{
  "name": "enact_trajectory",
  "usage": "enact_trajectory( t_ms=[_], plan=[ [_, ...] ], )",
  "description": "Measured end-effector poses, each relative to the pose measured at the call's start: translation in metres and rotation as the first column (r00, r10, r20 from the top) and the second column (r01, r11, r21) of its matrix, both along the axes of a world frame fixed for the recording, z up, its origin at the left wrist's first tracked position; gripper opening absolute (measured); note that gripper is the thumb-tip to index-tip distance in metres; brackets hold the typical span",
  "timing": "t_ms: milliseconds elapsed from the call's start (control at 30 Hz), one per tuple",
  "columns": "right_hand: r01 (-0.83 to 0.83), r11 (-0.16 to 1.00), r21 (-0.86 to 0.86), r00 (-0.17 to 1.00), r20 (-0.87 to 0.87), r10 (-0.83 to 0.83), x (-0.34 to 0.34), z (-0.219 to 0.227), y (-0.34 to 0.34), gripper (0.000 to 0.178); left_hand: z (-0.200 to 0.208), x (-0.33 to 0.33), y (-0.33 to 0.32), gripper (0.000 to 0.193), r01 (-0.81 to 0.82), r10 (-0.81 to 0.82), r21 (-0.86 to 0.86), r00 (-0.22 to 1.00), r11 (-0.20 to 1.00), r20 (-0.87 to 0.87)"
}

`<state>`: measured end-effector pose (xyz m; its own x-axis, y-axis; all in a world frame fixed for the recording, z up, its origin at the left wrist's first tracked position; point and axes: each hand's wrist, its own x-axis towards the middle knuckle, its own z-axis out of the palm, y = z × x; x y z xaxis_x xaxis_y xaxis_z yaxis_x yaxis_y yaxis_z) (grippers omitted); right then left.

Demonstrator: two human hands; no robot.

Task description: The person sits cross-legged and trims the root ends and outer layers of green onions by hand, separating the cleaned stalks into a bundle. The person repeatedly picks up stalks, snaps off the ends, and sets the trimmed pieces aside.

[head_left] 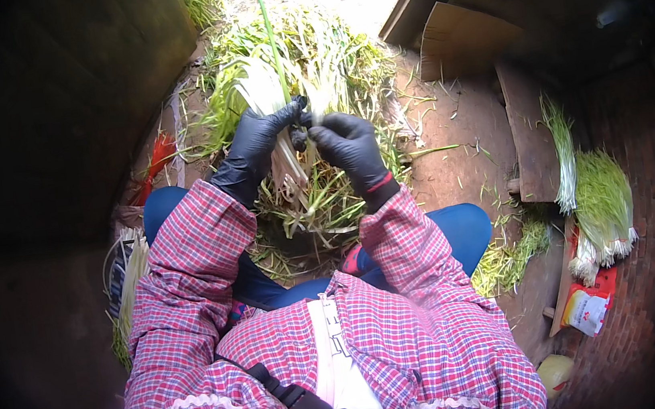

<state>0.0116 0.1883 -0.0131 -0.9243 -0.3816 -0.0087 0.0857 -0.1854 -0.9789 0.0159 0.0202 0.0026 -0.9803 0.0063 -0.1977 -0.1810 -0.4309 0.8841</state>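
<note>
My left hand (258,148), in a black glove, is wrapped round a bunch of chives (259,83) with pale white stems and green leaves. One long green blade (270,37) stands up past its thumb. My right hand (348,147), also gloved in black, is close beside the left thumb with its fingers pinched together. Motion blurs its fingertips, so what they grip cannot be made out. Beneath and beyond both hands lies a heap of loose green and yellowish leaves (327,59), between my bent knees.
At the right, sorted bunches of chives (604,209) lie beside a red and white packet (589,305). A cardboard flap (464,39) stands at the upper right. More stalks (135,271) lie by my left side, near a red plastic piece (155,166). A dark panel (67,113) fills the left.
</note>
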Motion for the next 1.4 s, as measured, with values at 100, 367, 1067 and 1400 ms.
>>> enact_trajectory(
  t_ms=[100,367,1067,1400],
  plan=[
    [0.37,0.922,-0.111,0.928,-0.01,-0.373,-0.009,0.005,0.048,0.011,0.003,0.001,-0.009,0.024,0.011,-0.008,-0.066,0.999,0.998,0.051],
    [0.263,0.945,-0.193,0.947,-0.135,-0.291,-0.043,0.037,0.077,0.019,0.006,0.007,-0.032,0.039,0.16,-0.174,0.207,0.984,0.965,0.05],
    [-0.129,0.83,0.543,0.849,-0.372,0.375,-0.008,0.038,-0.01,0.025,0.013,0.007,-0.01,0.028,0.066,-0.089,0.236,0.992,0.969,0.088],
    [-0.269,0.8,0.537,0.936,-0.051,0.349,0.005,0.018,0.105,0.025,0.005,0.006,-0.026,0.025,-0.038,0.022,0.09,0.985,0.995,0.17]
  ],
)
